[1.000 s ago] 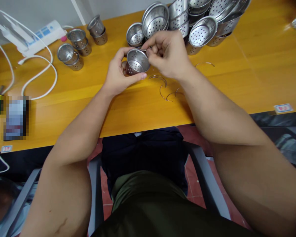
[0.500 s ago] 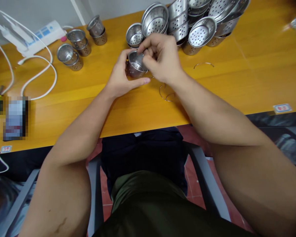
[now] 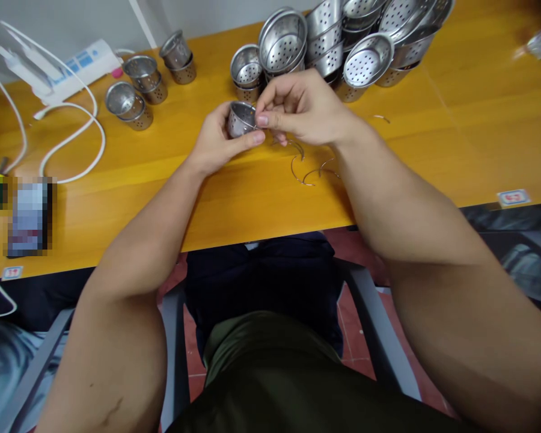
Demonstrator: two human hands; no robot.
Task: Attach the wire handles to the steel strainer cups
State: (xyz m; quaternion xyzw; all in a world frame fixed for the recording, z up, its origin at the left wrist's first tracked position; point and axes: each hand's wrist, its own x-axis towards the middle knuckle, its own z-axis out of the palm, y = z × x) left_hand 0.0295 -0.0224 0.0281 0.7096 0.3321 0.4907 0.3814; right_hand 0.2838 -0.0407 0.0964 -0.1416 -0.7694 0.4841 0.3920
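Tilted toward my right side, a small perforated metal strainer cup [image 3: 241, 120] is held in my left hand [image 3: 219, 139], fingers behind it and thumb along the near side. My right hand [image 3: 297, 108] pinches at the cup's right rim with thumb and index finger. A thin wire seems to run from that pinch along the rim; most of it is hidden by the fingers. Several loose curved wires [image 3: 305, 180] lie on the table just below my right hand, partly behind the forearm.
Stacked perforated cups [image 3: 282, 42] crowd the back of the yellow table [image 3: 153, 198]. More stacked cups [image 3: 137, 114] stand at the left near a white power strip [image 3: 79, 69] with cables. A phone [image 3: 27, 216] lies at left. Another wire piece [image 3: 382, 118] is at right.
My right hand has shifted slightly right and down, its thumb now at the cup's rim. The cup has tipped and moved a little left. More of the loose wires show.
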